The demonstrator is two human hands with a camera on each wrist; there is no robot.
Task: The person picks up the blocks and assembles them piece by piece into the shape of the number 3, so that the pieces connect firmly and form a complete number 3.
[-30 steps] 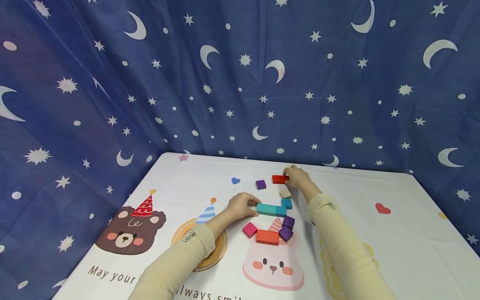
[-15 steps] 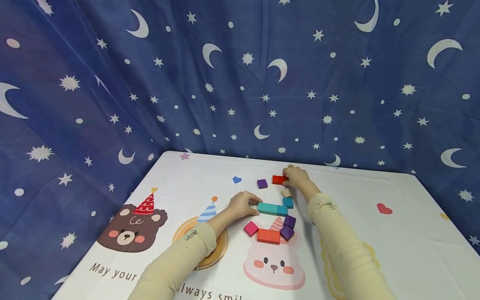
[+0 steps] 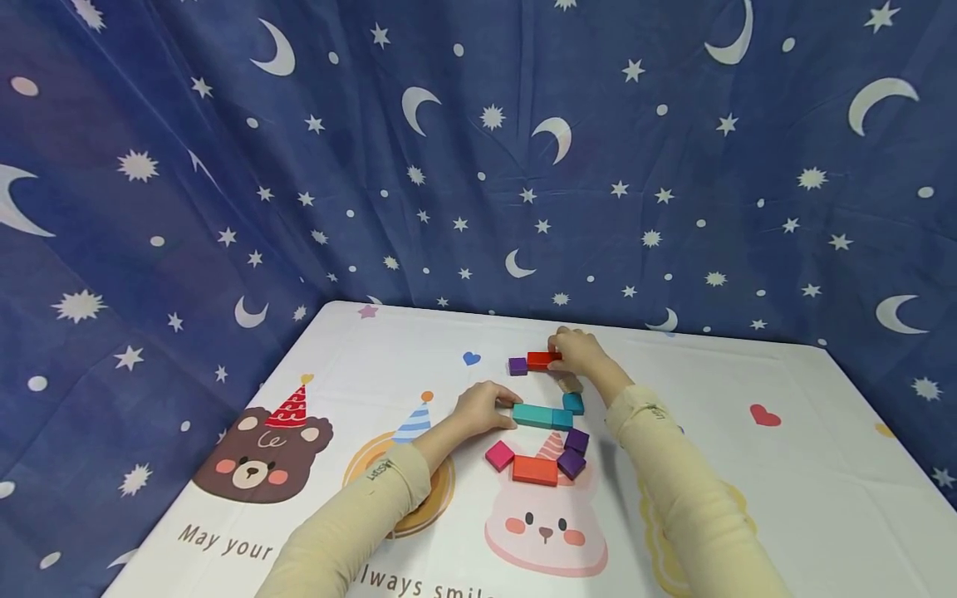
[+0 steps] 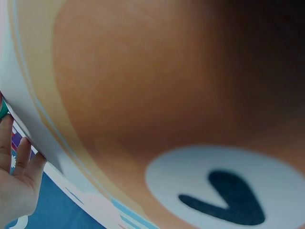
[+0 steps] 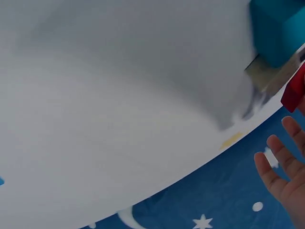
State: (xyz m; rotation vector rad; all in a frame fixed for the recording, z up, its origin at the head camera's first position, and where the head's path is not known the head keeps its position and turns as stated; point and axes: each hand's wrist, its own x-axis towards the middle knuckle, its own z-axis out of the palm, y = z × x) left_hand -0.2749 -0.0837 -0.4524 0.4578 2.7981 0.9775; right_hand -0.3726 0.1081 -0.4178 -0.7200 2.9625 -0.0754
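Observation:
My right hand (image 3: pixel 581 352) pinches the right end of a red rectangular block (image 3: pixel 542 360) near the back of the table. The block's left end meets or nearly meets a small purple block (image 3: pixel 517 366). A plain wooden block (image 3: pixel 571 384) lies just below that hand, partly hidden. My left hand (image 3: pixel 478 409) holds the left end of a long teal block (image 3: pixel 532 415) between thumb and fingers. Against its right end sits a blue block (image 3: pixel 562 419). In the right wrist view, the red block (image 5: pixel 294 90) shows at the fingers, the others spread.
Another blue block (image 3: pixel 573 404) lies beside the wooden one. Below, two purple blocks (image 3: pixel 571 463), an orange-red block (image 3: pixel 534 471) and a pink block (image 3: pixel 499 455) form a curve. A starry blue curtain (image 3: pixel 478 166) hangs behind the printed white tablecloth (image 3: pixel 748 482).
My right hand has slid the red block left, closing most or all of the gap to the small purple block. My left hand stays at the teal block.

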